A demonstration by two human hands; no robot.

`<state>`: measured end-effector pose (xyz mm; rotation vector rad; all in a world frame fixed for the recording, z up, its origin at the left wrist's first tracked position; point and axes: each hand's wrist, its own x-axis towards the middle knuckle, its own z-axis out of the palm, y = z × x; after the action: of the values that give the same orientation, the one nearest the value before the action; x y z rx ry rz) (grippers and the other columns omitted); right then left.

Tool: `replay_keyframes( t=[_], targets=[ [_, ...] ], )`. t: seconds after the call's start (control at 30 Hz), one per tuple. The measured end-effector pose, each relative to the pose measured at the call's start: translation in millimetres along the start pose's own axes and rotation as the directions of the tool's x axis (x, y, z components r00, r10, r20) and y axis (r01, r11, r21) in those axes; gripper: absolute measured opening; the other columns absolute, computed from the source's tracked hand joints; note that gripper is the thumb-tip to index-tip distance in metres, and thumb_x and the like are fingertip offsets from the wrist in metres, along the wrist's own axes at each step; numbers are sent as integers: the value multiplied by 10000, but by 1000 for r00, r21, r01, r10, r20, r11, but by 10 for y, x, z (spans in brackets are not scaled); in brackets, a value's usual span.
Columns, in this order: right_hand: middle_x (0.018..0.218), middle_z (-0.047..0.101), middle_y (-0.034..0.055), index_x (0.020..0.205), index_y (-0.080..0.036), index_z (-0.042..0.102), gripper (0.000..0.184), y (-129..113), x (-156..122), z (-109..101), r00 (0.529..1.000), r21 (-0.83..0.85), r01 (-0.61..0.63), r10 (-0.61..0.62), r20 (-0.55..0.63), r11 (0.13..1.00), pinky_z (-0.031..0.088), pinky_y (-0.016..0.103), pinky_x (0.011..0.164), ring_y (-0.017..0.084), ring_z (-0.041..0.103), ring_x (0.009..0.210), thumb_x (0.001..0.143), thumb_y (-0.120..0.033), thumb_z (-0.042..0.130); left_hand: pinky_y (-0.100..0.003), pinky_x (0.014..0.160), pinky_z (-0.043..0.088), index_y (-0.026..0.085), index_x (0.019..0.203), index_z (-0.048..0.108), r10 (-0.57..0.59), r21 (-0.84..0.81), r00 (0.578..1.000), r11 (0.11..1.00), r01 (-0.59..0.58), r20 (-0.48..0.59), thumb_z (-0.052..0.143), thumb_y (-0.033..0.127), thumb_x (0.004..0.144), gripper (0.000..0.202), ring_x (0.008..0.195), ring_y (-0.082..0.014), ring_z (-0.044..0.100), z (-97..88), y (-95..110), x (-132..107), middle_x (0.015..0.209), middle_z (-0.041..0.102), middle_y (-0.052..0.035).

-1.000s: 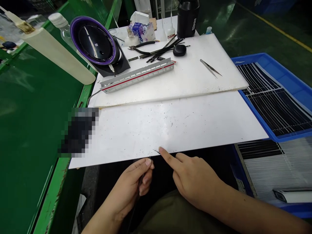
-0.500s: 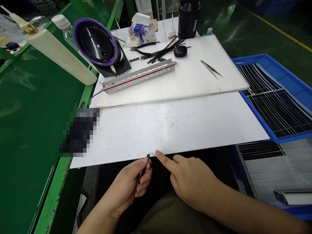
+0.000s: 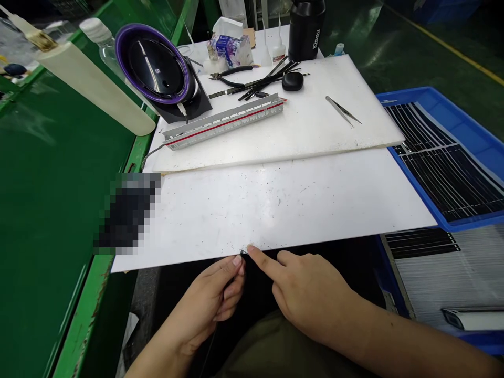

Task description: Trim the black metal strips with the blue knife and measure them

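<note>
At the near edge of the white table board point(image 3: 220, 210), my left hand point(image 3: 214, 289) pinches a thin dark strip point(image 3: 241, 253) between thumb and fingers. Only the strip's small end shows above the thumb; the rest is mostly hidden by the hand. My right hand point(image 3: 305, 281) is closed, with its index finger stretched towards that end. A thin metal-tipped tool point(image 3: 245, 252) shows just under the index fingertip, close to the strip; whether they touch I cannot tell. The tool's body is hidden in the hand. Small dark specks lie on the board ahead of both hands.
On a thick white slab point(image 3: 315, 126) lie a grey ruler point(image 3: 224, 126), tweezers point(image 3: 342, 110), pliers point(image 3: 232, 76), black strips point(image 3: 271, 81) and a black case point(image 3: 292, 81). A purple-rimmed fan point(image 3: 155, 65) stands left. Right is a blue tray point(image 3: 429, 97) with black strips.
The right index finger has moved slightly left, bringing the tool tip closer to the strip end. The strip end appears turned a little. The left hand stays nearly in place.
</note>
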<state>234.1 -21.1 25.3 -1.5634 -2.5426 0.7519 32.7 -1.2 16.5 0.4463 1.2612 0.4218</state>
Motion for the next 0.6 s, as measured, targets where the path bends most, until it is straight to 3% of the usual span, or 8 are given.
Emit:
replay_keyframes(
  t=[0.4,0.6],
  targets=[
    [751,575,4,1528,-288,237,705,-60,-10,64,1000,-139,-16,18,10,990,155,298,437,139,491,467,877,-179,483,-139,359,115,169,760,534,-8,16,1000,1000,8,-8,672,551,799,408,409,-24,184,-14,-9,2,528,354,73],
    [750,595,-2,1521,-276,275,644,-56,-38,3,999,-48,-39,40,28,998,233,303,448,163,538,515,908,-167,440,-138,363,115,168,741,510,1,21,1000,1000,-1,-3,646,539,825,404,409,-23,176,-6,-9,-1,531,345,74]
  ],
)
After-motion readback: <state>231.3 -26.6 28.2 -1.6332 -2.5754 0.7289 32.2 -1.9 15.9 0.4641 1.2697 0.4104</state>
